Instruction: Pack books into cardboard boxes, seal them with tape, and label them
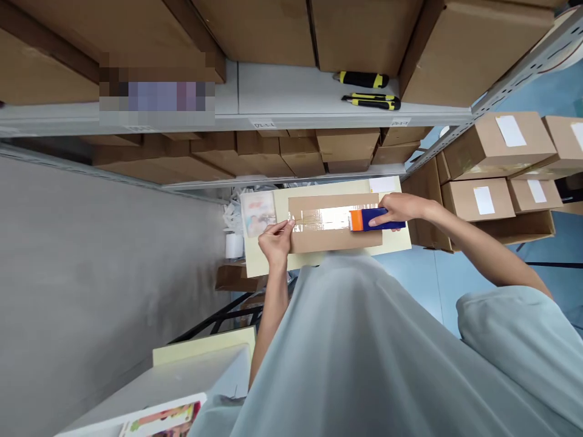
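My right hand point(395, 207) wrapped round tape dispenser point(357, 220), likely rigid; best grip blue body. Left hand point(276, 243) nearly closed at carton point(337, 241) edge, hold unclear; tape point(331, 218) probably clingy.

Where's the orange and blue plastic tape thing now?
In the head view, the orange and dark-blue tape dispenser is in the right grip, over the right end of the brown rectangular cardboard box.

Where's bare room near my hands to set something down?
The grey shelf is bare left of the utility knives, in front of the boxes. The cream tabletop has only narrow strips beside the carton, whose top is crowded by left hand, right hand and tape dispenser.
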The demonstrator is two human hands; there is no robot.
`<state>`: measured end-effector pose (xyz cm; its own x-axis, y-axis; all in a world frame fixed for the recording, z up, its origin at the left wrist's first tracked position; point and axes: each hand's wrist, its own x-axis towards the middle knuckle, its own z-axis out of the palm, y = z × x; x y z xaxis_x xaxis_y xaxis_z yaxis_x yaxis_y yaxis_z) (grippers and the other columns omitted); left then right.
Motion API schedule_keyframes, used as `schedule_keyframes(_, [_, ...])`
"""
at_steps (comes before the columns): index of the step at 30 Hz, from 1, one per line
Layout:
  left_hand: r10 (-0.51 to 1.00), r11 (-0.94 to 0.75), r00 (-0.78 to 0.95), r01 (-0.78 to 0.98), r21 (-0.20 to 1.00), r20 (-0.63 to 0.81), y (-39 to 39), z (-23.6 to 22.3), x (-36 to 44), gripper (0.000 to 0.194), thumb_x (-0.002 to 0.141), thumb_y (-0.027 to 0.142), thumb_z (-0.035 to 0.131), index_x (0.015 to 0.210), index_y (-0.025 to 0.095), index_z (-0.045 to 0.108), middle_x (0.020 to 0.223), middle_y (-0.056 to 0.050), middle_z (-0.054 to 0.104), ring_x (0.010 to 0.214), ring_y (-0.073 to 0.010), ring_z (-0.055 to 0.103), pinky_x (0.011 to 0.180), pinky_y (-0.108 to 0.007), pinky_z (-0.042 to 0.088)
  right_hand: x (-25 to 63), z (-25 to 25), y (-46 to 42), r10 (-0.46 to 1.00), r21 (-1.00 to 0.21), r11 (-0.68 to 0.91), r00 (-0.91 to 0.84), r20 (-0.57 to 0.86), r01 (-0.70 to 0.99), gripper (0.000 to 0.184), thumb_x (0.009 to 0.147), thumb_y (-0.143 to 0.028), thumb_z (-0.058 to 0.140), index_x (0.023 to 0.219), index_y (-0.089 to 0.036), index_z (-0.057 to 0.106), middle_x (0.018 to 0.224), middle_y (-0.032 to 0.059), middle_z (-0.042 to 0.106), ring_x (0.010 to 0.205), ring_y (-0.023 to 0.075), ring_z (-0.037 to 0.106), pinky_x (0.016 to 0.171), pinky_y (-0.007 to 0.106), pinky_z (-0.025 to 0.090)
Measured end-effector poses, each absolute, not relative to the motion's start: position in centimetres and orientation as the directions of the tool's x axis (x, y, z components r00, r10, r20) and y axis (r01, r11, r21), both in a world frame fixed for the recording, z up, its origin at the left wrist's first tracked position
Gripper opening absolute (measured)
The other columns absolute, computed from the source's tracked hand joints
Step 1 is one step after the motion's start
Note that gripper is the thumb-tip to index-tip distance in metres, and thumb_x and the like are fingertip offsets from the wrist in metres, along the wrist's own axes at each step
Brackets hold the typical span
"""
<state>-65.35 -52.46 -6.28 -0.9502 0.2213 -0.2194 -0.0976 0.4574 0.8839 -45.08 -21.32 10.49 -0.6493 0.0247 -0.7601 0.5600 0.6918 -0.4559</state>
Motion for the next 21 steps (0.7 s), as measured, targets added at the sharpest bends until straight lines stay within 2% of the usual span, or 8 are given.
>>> schedule_keyframes(8, [0.150, 0.551, -0.969, -0.081, 0.831, -0.194, -51.7, -6.3, -64.6, 0.030, 0.077, 0.035, 0.086, 0.098, 0.013, 0.086, 0.096, -0.007, 0.081, 0.093, -0.0236, 0.076, 0.098, -0.040, 0.062, -34.7, 12.9, -13.5, 0.074, -0.371, 0.613, -0.518, -0.852, 0.697, 0.082, 0.086, -0.098, 0.051, 0.074, -0.019, 0.071, 0.069, 0.0089, 0.073, 0.063, 0.0209, 0.065, 0.068, 0.032, 0.046])
schedule_keyframes(14, [0.060, 0.608, -0.970, -0.150, 0.780, -0.234, -50.7, -5.6, -64.1, 0.030, 0.077, 0.033, 0.086, 0.097, 0.012, 0.086, 0.097, -0.008, 0.082, 0.093, -0.0244, 0.076, 0.095, -0.040, 0.063, -35.0, 8.9, -13.0, 0.104, -0.315, 0.672, -0.507, -0.855, 0.670, 0.075, 0.096, -0.085, 0.056, 0.078, -0.016, 0.077, 0.073, 0.0113, 0.077, 0.070, 0.0232, 0.072, 0.073, 0.031, 0.050])
schedule_keyframes(17, [0.023, 0.600, -0.963, -0.201, 0.775, -0.268, -50.3, -5.3, -64.0, 0.031, 0.074, 0.032, 0.089, 0.097, 0.012, 0.085, 0.095, -0.008, 0.083, 0.091, -0.0237, 0.075, 0.093, -0.040, 0.063, -36.3, 7.1, -13.8, 0.187, -0.213, 0.743, -0.502, -0.845, 0.634, 0.070, 0.098, -0.079, 0.062, 0.083, -0.013, 0.079, 0.076, 0.0144, 0.078, 0.075, 0.0263, 0.075, 0.074, 0.032, 0.050])
schedule_keyframes(21, [0.001, 0.620, -0.957, -0.228, 0.751, -0.291, -49.9, -4.9, -63.8, 0.033, 0.072, 0.034, 0.090, 0.096, 0.012, 0.085, 0.092, -0.008, 0.081, 0.089, -0.0231, 0.074, 0.091, -0.039, 0.062, -37.4, 4.8, -15.8, 0.272, -0.134, 0.796, -0.548, -0.791, 0.590, 0.068, 0.099, -0.077, 0.064, 0.103, -0.011, 0.081, 0.094, 0.0206, 0.082, 0.092, 0.0321, 0.079, 0.081, 0.035, 0.054])
